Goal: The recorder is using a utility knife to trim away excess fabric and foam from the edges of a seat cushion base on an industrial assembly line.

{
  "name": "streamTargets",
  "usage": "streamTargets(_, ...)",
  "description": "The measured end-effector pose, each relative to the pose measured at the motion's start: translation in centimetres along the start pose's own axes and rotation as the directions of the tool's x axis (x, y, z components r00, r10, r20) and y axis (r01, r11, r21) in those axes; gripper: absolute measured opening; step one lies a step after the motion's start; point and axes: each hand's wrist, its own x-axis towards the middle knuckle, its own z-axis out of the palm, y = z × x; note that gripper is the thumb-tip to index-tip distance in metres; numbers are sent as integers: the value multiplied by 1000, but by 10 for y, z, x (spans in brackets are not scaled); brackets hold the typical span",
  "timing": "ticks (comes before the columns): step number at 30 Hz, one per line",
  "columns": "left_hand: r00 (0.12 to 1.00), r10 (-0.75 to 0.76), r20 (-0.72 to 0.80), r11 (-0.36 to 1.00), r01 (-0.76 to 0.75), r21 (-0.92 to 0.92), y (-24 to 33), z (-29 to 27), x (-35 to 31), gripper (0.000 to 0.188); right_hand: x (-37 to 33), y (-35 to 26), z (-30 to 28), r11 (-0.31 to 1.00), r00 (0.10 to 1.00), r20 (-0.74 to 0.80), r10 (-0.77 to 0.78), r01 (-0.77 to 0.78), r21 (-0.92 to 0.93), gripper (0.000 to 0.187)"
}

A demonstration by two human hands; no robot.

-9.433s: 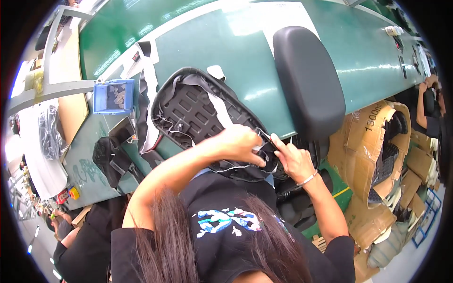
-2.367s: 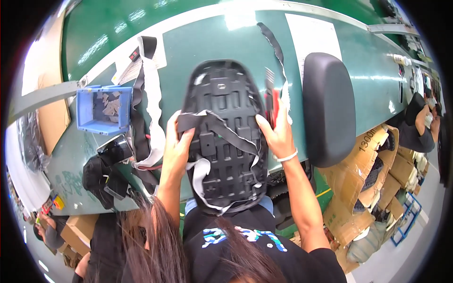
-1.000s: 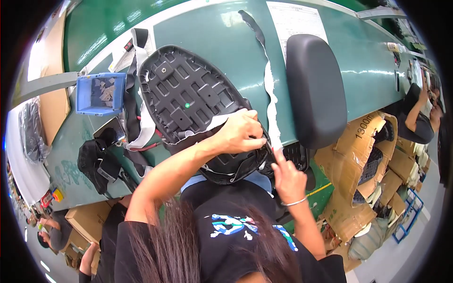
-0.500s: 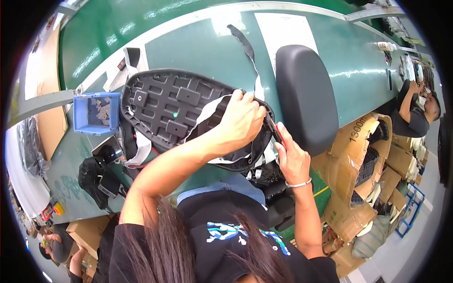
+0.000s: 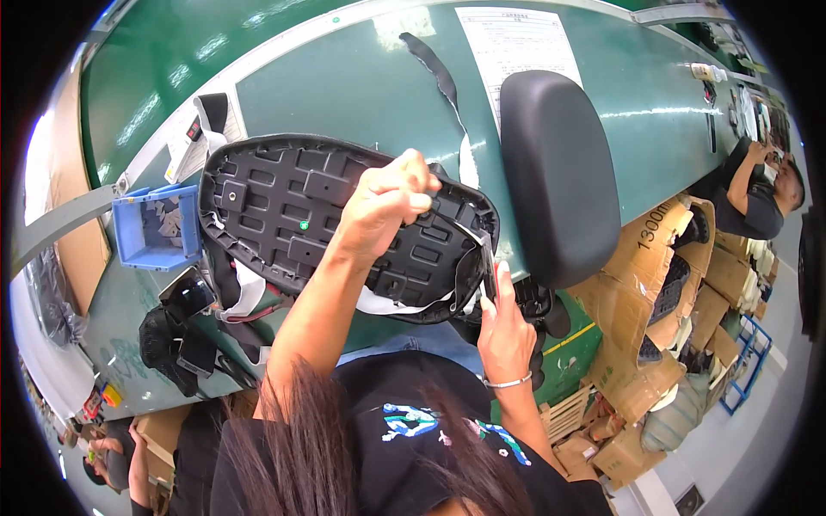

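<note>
A black seat (image 5: 258, 185) lies underside up on the green workbench, its ribbed plastic base showing and its cover folded round the rim. Above the base, my left hand (image 5: 385, 206) is closed in a fist on a narrow strip of cover material (image 5: 456, 224), pulled taut toward the seat's right end. At that end, my right hand (image 5: 506, 340) grips a slim knife (image 5: 489, 268), its blade against the edge where the strip meets the rim. The handle is mostly hidden by my fingers. White cover backing (image 5: 391, 304) shows along the near rim.
A smooth black seat (image 5: 559, 176) stands close on the right, beside a paper sheet (image 5: 516, 47). A loose strip (image 5: 434, 69) lies beyond. Left are a blue bin (image 5: 159, 228) with grey pieces and a phone (image 5: 187, 292). Cardboard boxes (image 5: 641, 284) and a co-worker (image 5: 753, 198) are at right.
My left hand has risen from the seat's edge and moved left, stretching the strip. My right hand has moved nearer to me with the knife. More of the base is uncovered.
</note>
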Motion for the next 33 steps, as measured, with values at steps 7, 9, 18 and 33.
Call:
streamTargets(7, 952, -235, 196, -81, -221, 972, 8, 53, 38, 11, 79, 8, -38, 958, 966, -75, -249, 234, -164, 52)
streamTargets(9, 928, -174, 331, -206, -363, 909, -5, 41, 40, 12, 83, 3, -41, 957, 971, -47, -235, 223, -183, 53)
streamTargets(18, 828, 538, 154, 315, -368, 875, -2, 19, 54, 30, -12, -5, 5, 1000, 999, 32, 6, -6, 5, 59)
streamTargets(33, 914, -179, 363, 941, 51, 335, 53, -2, 29, 42, 143, -1, -50, 699, 753, 103, -649, 645, -309, 61)
